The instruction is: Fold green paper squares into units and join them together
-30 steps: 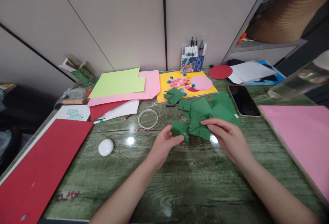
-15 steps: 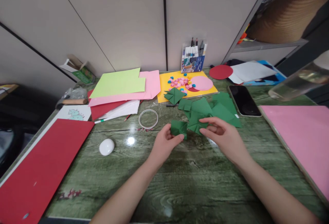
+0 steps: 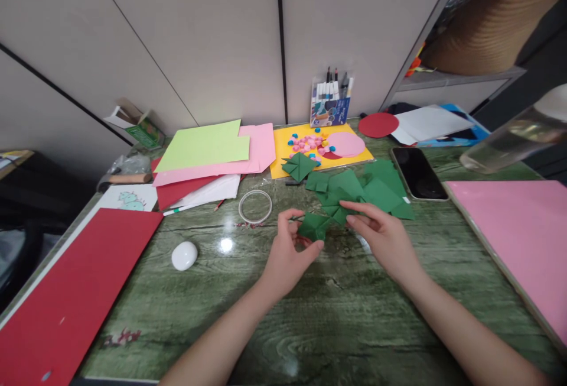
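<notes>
My left hand (image 3: 290, 253) is closed around a small folded green paper (image 3: 313, 227), thumb along its near edge and fingers behind it. My right hand (image 3: 383, 232) pinches a second folded green paper (image 3: 339, 213) at its right side, between thumb and index finger. The two folded pieces meet or overlap at their edges; whether they are joined I cannot tell. Just behind them lie several green paper pieces (image 3: 385, 191). Another pointed green folded piece (image 3: 299, 166) rests farther back, on the front edge of the yellow sheet (image 3: 280, 152).
Pink and blue paper bits (image 3: 306, 143) lie on the yellow sheet. A phone (image 3: 419, 173) and a clear bottle (image 3: 509, 138) are at right. Left of my hands are a tape ring (image 3: 255, 207), a white rounded object (image 3: 184, 255) and red card (image 3: 80, 291). A pen pack (image 3: 330, 102) stands behind.
The folded paper in my left hand has tilted and moved slightly right, against the other piece. My left index finger has lifted and spread; my right hand has shifted slightly.
</notes>
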Available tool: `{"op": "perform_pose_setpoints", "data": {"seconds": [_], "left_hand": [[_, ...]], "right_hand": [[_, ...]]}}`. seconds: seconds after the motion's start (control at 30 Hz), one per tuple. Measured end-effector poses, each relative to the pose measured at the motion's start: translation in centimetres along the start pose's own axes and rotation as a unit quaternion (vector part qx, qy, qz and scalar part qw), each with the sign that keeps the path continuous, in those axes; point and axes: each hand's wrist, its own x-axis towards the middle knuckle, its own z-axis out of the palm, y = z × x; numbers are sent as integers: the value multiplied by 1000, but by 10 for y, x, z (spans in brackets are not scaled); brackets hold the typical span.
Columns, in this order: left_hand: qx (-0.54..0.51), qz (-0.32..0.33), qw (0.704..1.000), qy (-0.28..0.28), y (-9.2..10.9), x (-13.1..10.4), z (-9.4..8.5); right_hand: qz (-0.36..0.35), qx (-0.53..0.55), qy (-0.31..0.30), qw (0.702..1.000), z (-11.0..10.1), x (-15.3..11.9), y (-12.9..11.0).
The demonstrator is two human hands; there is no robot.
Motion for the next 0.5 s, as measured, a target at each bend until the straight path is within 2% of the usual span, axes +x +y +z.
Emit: {"op": "perform_pose_setpoints", "data": {"seconds": [0.1,0.33,0.5], "left_hand": [[1,6,1000,-2,1,-1,1],[-65,-6,998,-10,0,2,0],[-106,-17,994,-8,-3,6,-1]], "right_hand": [[26,19,6,999,0,1,0],[65,58,-41,995,3,-4,0],[69,98,-72,990,7,-7,-1]]}}
